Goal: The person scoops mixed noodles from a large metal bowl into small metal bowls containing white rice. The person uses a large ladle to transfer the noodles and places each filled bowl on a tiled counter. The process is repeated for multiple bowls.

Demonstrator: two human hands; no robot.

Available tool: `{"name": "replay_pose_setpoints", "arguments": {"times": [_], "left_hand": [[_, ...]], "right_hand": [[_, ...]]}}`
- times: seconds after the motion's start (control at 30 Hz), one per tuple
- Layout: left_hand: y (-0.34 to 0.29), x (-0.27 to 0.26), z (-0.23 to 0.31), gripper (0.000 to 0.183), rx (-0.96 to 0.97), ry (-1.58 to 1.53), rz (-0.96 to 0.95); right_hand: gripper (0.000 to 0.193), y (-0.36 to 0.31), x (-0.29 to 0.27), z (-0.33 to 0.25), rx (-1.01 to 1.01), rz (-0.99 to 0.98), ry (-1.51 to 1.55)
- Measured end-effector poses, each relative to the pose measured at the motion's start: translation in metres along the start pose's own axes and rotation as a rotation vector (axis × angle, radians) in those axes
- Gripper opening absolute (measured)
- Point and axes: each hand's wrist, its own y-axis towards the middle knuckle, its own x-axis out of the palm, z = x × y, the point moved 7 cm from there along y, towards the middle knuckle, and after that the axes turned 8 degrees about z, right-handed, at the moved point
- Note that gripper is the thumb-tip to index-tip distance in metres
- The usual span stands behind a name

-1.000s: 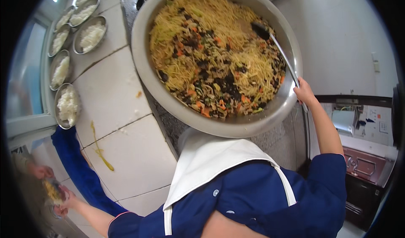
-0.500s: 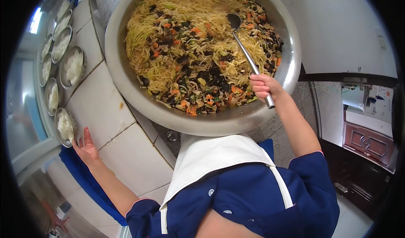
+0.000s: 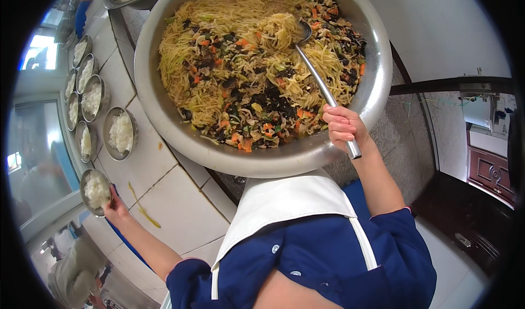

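My left hand grips the near edge of a small metal bowl of white rice, over the tiled counter's left edge. The thumb lies by the rim; the fingers underneath are hidden. In my right hand, the fingers wrap round the long handle of a metal ladle. The ladle's head rests in a wide metal basin, heaped with pale yellow shreds. Two dishes share the basin: yellow shreds at the far side, and a mix of dark pieces, orange bits and meat nearer me.
Several more metal bowls of rice stand along the counter's left side, the closest bowl beside the basin. A larger rice pan sits at the far left. Yellow spilled food marks the tiles. Another person shows at lower left.
My left hand has gone from touching the rice bowl's edge to gripping it. The ladle has come up slightly and now carries a heap of yellow shreds. The whole view has shifted a little.
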Motion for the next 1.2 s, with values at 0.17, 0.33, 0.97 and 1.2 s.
{"name": "replay_pose_setpoints", "arguments": {"times": [0.17,0.33,0.97,1.2], "left_hand": [[-0.101,0.064,0.028,0.056,-0.077,-0.007,-0.309],[-0.182,0.145,-0.047,0.029,-0.357,-0.066,-0.502],[-0.295,0.282,-0.291,0.063,-0.677,0.122,-0.535],[-0.284,0.271,-0.262,0.054,-0.533,0.13,-0.476]], "right_hand": [[0.019,-0.018,-0.009,-0.007,-0.222,0.279,-0.555],[0.013,-0.026,0.009,0.008,-0.042,-0.036,0.004],[0.012,-0.082,0.045,0.088,0.017,0.225,-0.78],[0.012,-0.07,0.038,0.08,-0.338,0.383,-1.379]]}}
